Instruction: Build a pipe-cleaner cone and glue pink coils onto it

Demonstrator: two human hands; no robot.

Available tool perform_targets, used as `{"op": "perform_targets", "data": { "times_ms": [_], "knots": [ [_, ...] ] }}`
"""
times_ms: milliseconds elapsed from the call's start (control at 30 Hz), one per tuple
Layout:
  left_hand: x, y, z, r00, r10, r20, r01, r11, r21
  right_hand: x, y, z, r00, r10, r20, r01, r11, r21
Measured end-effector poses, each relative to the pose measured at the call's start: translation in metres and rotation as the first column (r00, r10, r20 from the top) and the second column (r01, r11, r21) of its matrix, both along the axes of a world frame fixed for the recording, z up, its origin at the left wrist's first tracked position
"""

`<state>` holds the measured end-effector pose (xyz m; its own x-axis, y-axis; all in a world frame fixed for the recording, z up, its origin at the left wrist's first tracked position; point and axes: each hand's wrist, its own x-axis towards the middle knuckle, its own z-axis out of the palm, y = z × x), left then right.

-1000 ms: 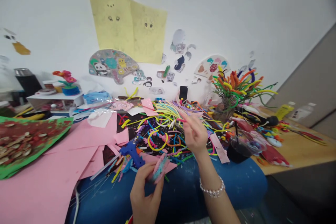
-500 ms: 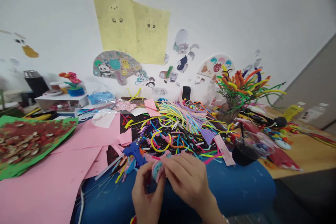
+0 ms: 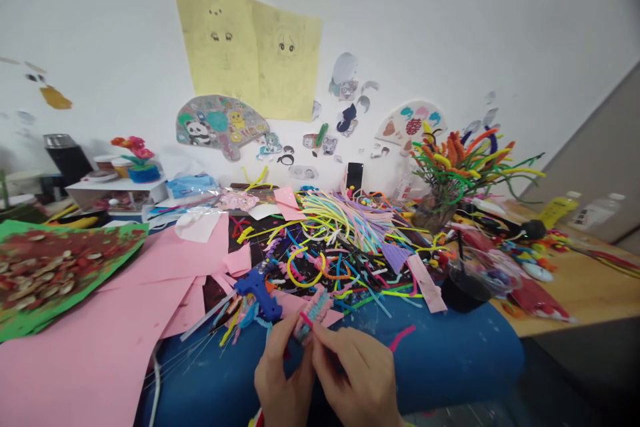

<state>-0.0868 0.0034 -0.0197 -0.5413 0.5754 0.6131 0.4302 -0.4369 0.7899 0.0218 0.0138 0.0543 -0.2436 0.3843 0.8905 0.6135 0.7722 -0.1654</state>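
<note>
My left hand [image 3: 284, 373] is closed around a small pink and light-blue fuzzy piece [image 3: 320, 307], seemingly made of pipe cleaners, above the front of the blue mat [image 3: 440, 353]. A magenta pipe cleaner [image 3: 403, 337] crosses that piece, and its loose tail sticks out past the knuckles on the right. My right hand [image 3: 357, 373] pinches the magenta strand close to the piece; the fingertips of both hands nearly meet. Just left of the hands lies a blue glue gun [image 3: 259, 288], on top of scattered pipe cleaners.
Behind the hands spreads a heap of coloured pipe cleaners [image 3: 350, 220]. Pink paper sheets [image 3: 100, 340] and a green sheet with brown pieces [image 3: 135, 240] cover the left. A dark cup with a straw [image 3: 465, 287] and a vase of pipe-cleaner stems [image 3: 435, 210] stand right.
The pink and light-blue piece has tilted into clearer view, with the magenta strand now across it. My right hand has shifted slightly left and down, and the strand's tail now shows on the right.
</note>
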Motion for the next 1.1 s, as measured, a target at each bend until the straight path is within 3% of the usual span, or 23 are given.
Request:
{"op": "perform_targets", "data": {
  "times_ms": [200, 367, 567, 900, 1100],
  "knots": [
    [-0.001, 0.002, -0.006, 0.998, 0.012, -0.059, -0.008, 0.998, 0.066, 0.002, 0.001, 0.0, 1.0, -0.017, 0.002, 0.017, 1.0, 0.01],
    [0.0, 0.001, -0.005, 0.998, 0.053, -0.04, -0.051, 0.998, 0.043, 0.003, 0.002, 0.001, 0.999, -0.01, -0.033, 0.01, 1.0, -0.005],
    [-0.001, -0.001, 0.002, 0.96, 0.102, -0.259, -0.096, 0.995, 0.037, 0.003, 0.0, -0.003, 1.0, 0.021, 0.006, -0.021, 1.0, -0.002],
    [-0.009, 0.005, 0.023, 0.877, 0.08, -0.474, 0.029, 0.976, 0.218, 0.003, 0.0, -0.012, 0.998, -0.051, 0.041, 0.05, 0.998, 0.027],
    [-0.012, 0.003, 0.019, 0.898, 0.0, -0.44, 0.099, 0.974, 0.202, 0.011, -0.006, -0.006, 0.997, 0.076, 0.029, -0.072, 0.992, -0.103]
  ]
}}
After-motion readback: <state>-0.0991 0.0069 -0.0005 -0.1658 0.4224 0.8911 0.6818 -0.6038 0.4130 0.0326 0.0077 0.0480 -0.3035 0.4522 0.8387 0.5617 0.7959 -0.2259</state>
